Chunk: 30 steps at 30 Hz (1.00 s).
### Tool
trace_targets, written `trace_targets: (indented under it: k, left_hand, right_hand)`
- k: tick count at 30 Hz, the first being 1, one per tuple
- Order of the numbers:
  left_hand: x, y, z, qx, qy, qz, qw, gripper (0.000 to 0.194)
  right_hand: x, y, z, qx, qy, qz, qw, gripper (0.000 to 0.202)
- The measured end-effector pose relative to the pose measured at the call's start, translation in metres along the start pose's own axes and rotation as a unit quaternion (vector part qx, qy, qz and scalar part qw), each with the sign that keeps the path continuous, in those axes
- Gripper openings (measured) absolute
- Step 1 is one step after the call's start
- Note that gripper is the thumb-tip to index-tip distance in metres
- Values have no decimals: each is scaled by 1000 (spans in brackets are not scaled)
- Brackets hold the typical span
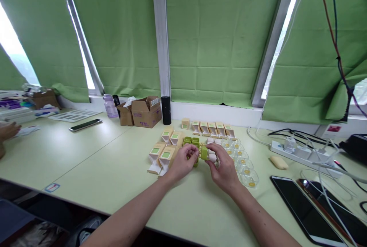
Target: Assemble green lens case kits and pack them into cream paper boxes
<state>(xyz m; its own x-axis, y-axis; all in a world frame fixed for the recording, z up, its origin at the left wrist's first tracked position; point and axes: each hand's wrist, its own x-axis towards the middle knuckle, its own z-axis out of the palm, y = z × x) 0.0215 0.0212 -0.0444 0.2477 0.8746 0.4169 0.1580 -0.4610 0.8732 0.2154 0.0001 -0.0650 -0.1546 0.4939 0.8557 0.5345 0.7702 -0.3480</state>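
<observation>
My right hand (225, 168) holds a small olive-green box-like piece (204, 153) between thumb and fingers, just above the table. My left hand (185, 162) is closed in a pinch at the left side of that piece; what lies between its fingertips is too small to make out. Behind the hands sit more green pieces (191, 140) and some pale pinkish-white pieces (215, 140), partly hidden. To the left stand several open cream cartons (155, 154) with green squares. On the right are rows of clear plastic cups (243, 161) with yellowish centres.
More open cartons (212, 127) line the back. A brown cardboard box (146, 112) and a black cylinder (166, 110) stand at the back left. On the right lie phones (304, 208), a power strip (305, 155) and cables. Another person's hand (8, 130) shows far left.
</observation>
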Motion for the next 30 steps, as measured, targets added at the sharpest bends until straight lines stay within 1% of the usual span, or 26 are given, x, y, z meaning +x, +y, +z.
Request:
trace_targets:
  k: [16, 26, 28, 30]
  left_hand:
    - [0, -1, -2, -11, 12, 7, 1000, 32]
    - [0, 1, -3, -31, 11, 4, 999, 33]
    - [1, -1, -3, -32, 18, 5, 999, 32]
    - [1, -3, -5, -24, 38, 13, 999, 30]
  right_hand:
    - [1, -1, -2, -5, 4, 4, 1000, 43]
    - [2, -1, -2, -5, 7, 1, 1000, 46]
    - [2, -1, -2, -9, 8, 2, 1000, 46]
    - [3, -2, -3, -12, 8, 3, 1000, 47]
